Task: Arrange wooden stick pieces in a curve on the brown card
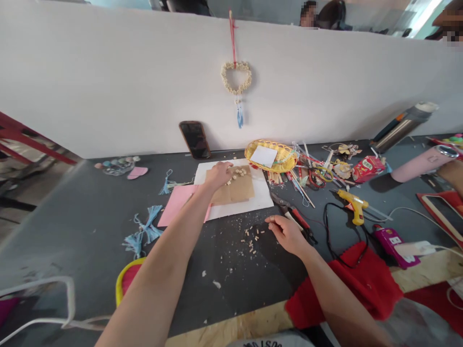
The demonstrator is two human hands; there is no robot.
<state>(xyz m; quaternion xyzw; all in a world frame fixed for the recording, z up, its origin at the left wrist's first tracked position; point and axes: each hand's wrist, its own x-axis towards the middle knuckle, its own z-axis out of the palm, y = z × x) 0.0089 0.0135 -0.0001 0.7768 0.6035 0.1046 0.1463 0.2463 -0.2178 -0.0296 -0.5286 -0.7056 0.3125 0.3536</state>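
My left hand [218, 175] reaches over a sheet of brown paper [226, 195], its fingers apart beside a cluster of small beige pieces [240, 172]. Under the brown paper lie a white sheet [262, 200] and, to the left, pink paper [176, 205]. My right hand [287, 234] is low over the dark table, thumb and fingers drawn together; anything between them is too small to make out. Short cut beige pieces [252, 241] and crumbs are scattered just left of it. Red-handled pliers [301, 218] lie right behind that hand.
A yellow basket [285, 167], scissors [323, 174] and thin sticks are at the back. Rightward are a yellow glue gun [356, 206] with its cord, a pink bottle [421, 165] and red cloth [365, 282]. A phone [195, 140] leans on the partition below a hanging heart [226, 82]. Blue tassels [148, 225] lie left.
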